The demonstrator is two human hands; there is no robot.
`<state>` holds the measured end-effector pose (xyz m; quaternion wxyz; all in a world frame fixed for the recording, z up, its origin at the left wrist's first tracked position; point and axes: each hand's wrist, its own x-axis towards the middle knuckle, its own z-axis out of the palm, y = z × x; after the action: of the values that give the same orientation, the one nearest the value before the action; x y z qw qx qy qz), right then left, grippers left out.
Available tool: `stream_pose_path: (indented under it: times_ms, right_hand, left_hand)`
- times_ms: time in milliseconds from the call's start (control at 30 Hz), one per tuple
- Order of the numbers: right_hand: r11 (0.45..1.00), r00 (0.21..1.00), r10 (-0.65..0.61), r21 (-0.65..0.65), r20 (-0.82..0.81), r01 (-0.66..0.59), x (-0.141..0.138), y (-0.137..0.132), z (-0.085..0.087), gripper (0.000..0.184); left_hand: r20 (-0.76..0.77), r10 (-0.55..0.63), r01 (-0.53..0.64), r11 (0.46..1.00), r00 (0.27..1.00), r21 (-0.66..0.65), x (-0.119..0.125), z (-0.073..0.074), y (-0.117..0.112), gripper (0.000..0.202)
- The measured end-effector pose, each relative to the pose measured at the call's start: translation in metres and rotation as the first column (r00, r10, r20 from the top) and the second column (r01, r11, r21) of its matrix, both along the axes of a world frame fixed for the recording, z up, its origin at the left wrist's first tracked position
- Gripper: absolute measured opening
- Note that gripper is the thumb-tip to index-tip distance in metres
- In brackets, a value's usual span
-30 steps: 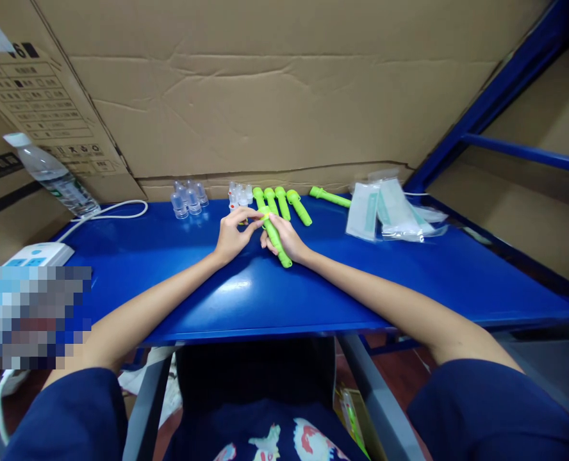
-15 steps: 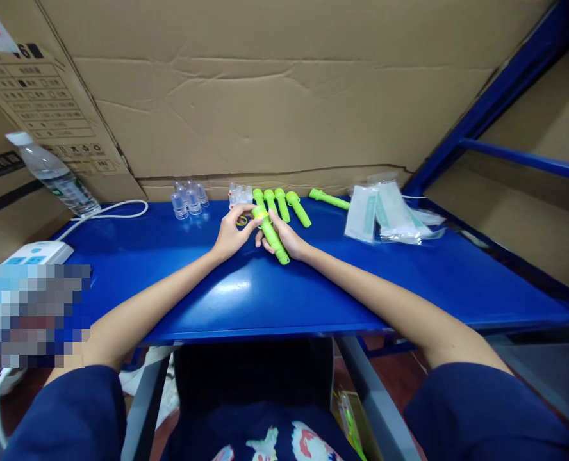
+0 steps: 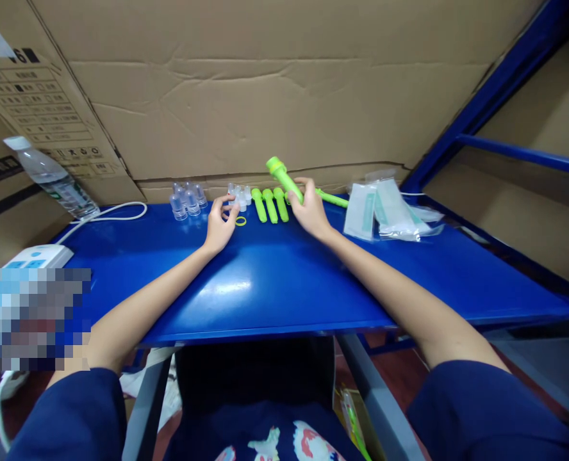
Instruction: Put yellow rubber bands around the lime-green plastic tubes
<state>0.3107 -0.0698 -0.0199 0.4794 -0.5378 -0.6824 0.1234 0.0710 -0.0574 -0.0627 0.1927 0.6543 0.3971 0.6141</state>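
Observation:
My right hand (image 3: 309,208) is closed around the lower end of a green plastic flashlight (image 3: 284,178), lifted over the back of the table, its wide head tilted up and left. My left hand (image 3: 221,224) holds nothing visible; its curled fingers are apart, beside several small clear-and-white pieces (image 3: 239,193). A yellow-green ring (image 3: 241,221) lies on the table just right of its fingertips. Between the hands, several similar green flashlights (image 3: 271,206) lie in a row. Behind my right hand, a longer green stick (image 3: 333,199) is partly hidden.
Several clear domed caps (image 3: 187,200) stand at the back left. A water bottle (image 3: 56,179) leans by a white power strip (image 3: 37,256) and its cable. Plastic-wrapped packets (image 3: 385,208) lie at right on the blue table (image 3: 275,288). Cardboard (image 3: 289,115) walls the back.
My hands have separated. My right hand has carried the flashlight up and to the right, and tilted it. My left hand has let go of its head and moved left.

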Motion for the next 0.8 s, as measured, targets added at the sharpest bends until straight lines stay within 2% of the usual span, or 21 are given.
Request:
stream_pose_path:
  times_ms: [67,167,300,467,633,800]
  right_hand:
    - [0.987,0.983,-0.137,-0.064,0.122,0.146,0.018,0.011,0.003,0.042]
    - [0.966,0.943,-0.218,-0.08,0.252,0.244,0.04,0.025,0.001,0.039]
    - [0.956,0.91,-0.227,-0.101,0.348,0.277,0.054,0.037,-0.011,0.039]
    - [0.937,0.891,-0.227,-0.161,0.393,0.309,0.054,0.044,-0.02,0.036]
    - [0.923,0.884,-0.189,-0.231,0.428,0.309,0.054,0.043,-0.02,0.036]
    - [0.9,0.833,-0.172,-0.261,0.526,0.35,0.054,0.035,-0.015,0.035]
  left_hand:
    - [-0.01,0.008,-0.008,1.0,1.0,-0.007,0.0,-0.001,0.0,0.029]
    - [-0.018,0.009,-0.009,1.0,1.0,-0.003,-0.001,-0.001,0.001,0.026]
    - [-0.025,0.011,-0.011,1.0,1.0,0.008,-0.002,-0.001,0.002,0.026]
    - [-0.045,0.013,-0.012,1.0,0.999,0.022,-0.002,-0.001,0.001,0.028]
    - [-0.049,-0.008,0.01,0.999,0.999,0.041,0.0,0.001,-0.001,0.02]
    - [-0.088,-0.008,0.013,0.999,0.996,0.052,0.001,0.003,-0.005,0.015]
